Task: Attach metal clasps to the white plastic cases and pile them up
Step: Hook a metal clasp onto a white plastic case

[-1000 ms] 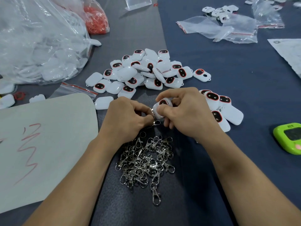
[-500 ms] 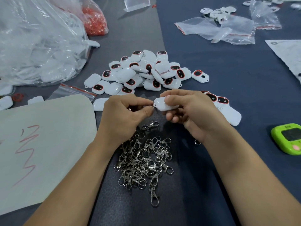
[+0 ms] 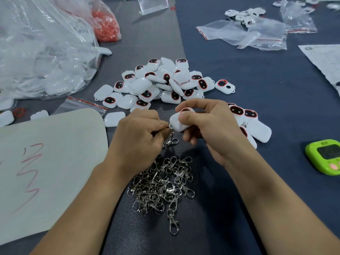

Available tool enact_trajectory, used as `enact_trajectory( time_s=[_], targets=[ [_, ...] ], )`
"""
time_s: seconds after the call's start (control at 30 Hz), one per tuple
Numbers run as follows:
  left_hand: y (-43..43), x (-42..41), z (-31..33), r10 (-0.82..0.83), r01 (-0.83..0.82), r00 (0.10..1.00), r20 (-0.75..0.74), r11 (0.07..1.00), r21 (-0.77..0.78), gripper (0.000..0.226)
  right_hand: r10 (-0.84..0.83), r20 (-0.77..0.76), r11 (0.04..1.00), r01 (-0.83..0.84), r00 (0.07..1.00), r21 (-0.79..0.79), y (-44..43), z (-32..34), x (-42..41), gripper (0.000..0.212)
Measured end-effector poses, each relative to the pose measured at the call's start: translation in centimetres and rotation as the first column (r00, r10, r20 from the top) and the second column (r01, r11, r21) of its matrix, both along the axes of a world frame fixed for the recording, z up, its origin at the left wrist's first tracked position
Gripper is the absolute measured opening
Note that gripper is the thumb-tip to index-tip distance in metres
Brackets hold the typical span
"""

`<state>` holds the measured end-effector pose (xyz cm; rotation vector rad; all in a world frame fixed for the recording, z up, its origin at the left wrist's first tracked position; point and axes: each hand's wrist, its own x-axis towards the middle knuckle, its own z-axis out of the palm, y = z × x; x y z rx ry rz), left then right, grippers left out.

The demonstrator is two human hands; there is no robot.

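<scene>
Two bare hands meet over a dark table mat, seen from the person's own head. Far left of the grip bulges a big clear plastic bag [image 3: 42, 52] of white cases, and just left of it lies a pale sheet [image 3: 55, 153]. Beyond the grip sits a loose heap of white plastic cases [image 3: 161, 83], many showing a dark oval window ringed in red. A smaller stack [image 3: 257, 129], probably the finished ones, lies just right of it. Nearer the person is a tangle of metal clasps [image 3: 163, 183]. The right hand [image 3: 207, 126] curls round one case [image 3: 177, 124], thumb on its top face and fingers beneath. The left hand [image 3: 139, 137] pinches tight at the case's left corner, seemingly on a small ring. A single clasp [image 3: 171, 142] hangs from that pinch. The case looks light, rigid and glossy, so probably slippery. It seems best held by its broad faces, leaving the corner free. The clasp looks small, stiff and quick to snag its neighbours, so best taken by its ring with the fingertips. No brand is legible. The sheet bears only a red scrawl, and a green timer [image 3: 325, 155] far right shows a dark screen.
</scene>
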<state>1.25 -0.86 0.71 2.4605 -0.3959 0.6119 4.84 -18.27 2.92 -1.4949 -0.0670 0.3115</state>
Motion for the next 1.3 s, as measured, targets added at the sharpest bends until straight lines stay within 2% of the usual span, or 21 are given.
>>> enact_trajectory(
  time_s=[0.07, 0.1, 0.2, 0.27, 0.37, 0.53, 0.6, 0.67, 0.73, 0.83, 0.9, 0.93, 1.0, 1.07, 1.1, 1.23, 1.27, 1.3],
  targets=[
    [-0.1, 0.0, 0.0, 0.024, -0.026, 0.998, 0.055, 0.998, 0.05, 0.01, -0.021, 0.001, 0.999, 0.021, 1.0, 0.026, 0.1, 0.0, 0.0, 0.013],
    [-0.2, 0.1, 0.0, 0.046, -0.047, 0.997, 0.061, 0.999, 0.007, 0.008, -0.032, -0.027, 0.997, 0.034, 0.999, 0.065, 0.0, 0.1, 0.0, 0.013],
    [-0.6, 0.2, 0.0, 0.081, -0.103, 0.994, -0.077, 0.93, -0.353, 0.012, -0.037, -0.149, 0.982, 0.063, 0.988, 0.179, 0.0, 0.4, 0.3, 0.013],
    [-1.0, 0.3, 0.1, 0.017, -0.096, 0.986, -0.166, 0.872, -0.48, 0.014, -0.03, -0.2, 0.975, 0.073, 0.979, 0.211, 0.0, 0.4, 0.3, 0.013],
    [-1.2, 0.3, 0.0, -0.049, -0.072, 0.975, -0.215, 0.85, -0.522, 0.007, -0.029, -0.222, 0.972, 0.079, 0.975, 0.22, 0.0, 0.3, 0.3, 0.013],
    [-1.1, 0.6, -0.1, -0.085, -0.067, 0.973, -0.214, 0.786, -0.615, 0.011, -0.009, -0.241, 0.966, 0.07, 0.97, 0.249, -0.1, 0.3, 0.3, 0.013],
    [-0.9, 0.6, -0.1, -0.077, -0.049, 0.976, -0.205, 0.835, -0.549, 0.008, -0.034, -0.228, 0.966, 0.09, 0.973, 0.241, 0.1, 0.2, 0.2, 0.013],
    [-0.7, 0.5, -0.1, -0.047, -0.03, 0.981, -0.189, 0.923, -0.384, 0.008, -0.09, -0.164, 0.971, 0.123, 0.982, 0.205, 0.4, -0.2, 0.1, 0.013],
    [-0.5, 0.4, -0.2, -0.011, -0.02, 0.987, -0.163, 0.982, -0.186, 0.017, -0.137, -0.046, 0.981, 0.142, 0.99, 0.134, 0.7, -0.6, -0.1, 0.013],
    [-0.2, 0.5, 0.1, -0.004, 0.006, 0.998, -0.065, 1.0, 0.03, 0.024, -0.141, 0.142, 0.989, 0.146, 0.98, -0.026, 1.0, -1.1, -0.5, 0.015],
    [-0.1, 0.4, 0.0, 0.005, -0.002, 0.999, -0.037, 0.997, 0.076, 0.024, -0.135, 0.17, 0.988, 0.145, 0.976, -0.046, 1.1, -1.0, -0.5, 0.015],
    [-0.2, 0.4, -0.1, 0.024, -0.022, 0.998, -0.052, 0.999, 0.041, 0.021, -0.14, 0.13, 0.99, 0.141, 0.981, 0.004, 1.0, -0.8, -0.4, 0.014],
    [-0.5, 0.4, -0.2, 0.056, -0.087, 0.988, -0.147, 0.972, -0.22, 0.008, -0.133, -0.027, 0.979, 0.136, 0.991, 0.153, 0.8, -0.4, -0.2, 0.013],
    [-0.8, 0.6, -0.1, 0.01, -0.138, 0.969, -0.248, 0.852, -0.505, 0.017, -0.094, -0.185, 0.953, 0.142, 0.978, 0.268, 0.7, -0.2, 0.0, 0.016],
    [-1.0, 0.6, -0.1, -0.038, -0.138, 0.961, -0.274, 0.795, -0.591, 0.021, -0.074, -0.235, 0.943, 0.144, 0.969, 0.299, 0.7, -0.1, 0.1, 0.017],
    [-1.2, 0.6, 0.2, -0.174, -0.129, 0.937, -0.303, 0.635, -0.762, 0.015, -0.029, -0.284, 0.934, 0.128, 0.958, 0.334, 0.6, -0.2, 0.3, 0.017],
    [-1.2, 0.6, 0.1, -0.162, -0.132, 0.941, -0.298, 0.635, -0.761, 0.015, -0.032, -0.272, 0.936, 0.124, 0.962, 0.33, 0.6, -0.2, 0.2, 0.017],
    [-1.1, 0.6, 0.0, -0.114, -0.131, 0.952, -0.283, 0.683, -0.718, 0.015, -0.049, -0.243, 0.941, 0.127, 0.969, 0.314, 0.6, -0.3, 0.2, 0.017]
  ],
)
